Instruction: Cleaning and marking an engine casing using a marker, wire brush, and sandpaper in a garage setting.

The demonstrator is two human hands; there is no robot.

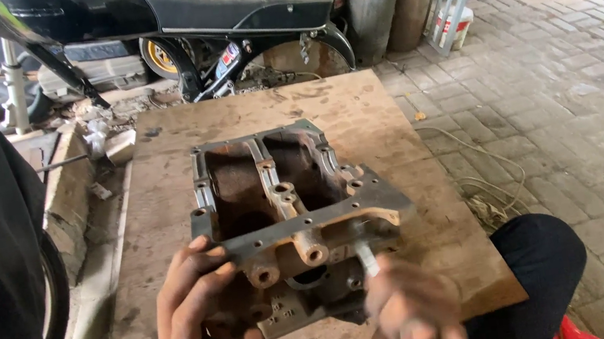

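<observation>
Rusty casing (288, 210) braced in your left hand (201, 315); right hand (413, 318), blurred, grips a pale tool (367, 259) — next, steady its tip

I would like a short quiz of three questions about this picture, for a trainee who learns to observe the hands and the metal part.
1. True or false: the engine casing rests on a wooden board.
2. Which hand grips the near left corner of the casing? A) left hand B) right hand C) neither
3. Fill in: the blurred right hand holds a small ______ tool against the casing.

Key
1. True.
2. A: the left hand wraps that corner.
3. White; its exact kind is too blurred to tell.
</observation>
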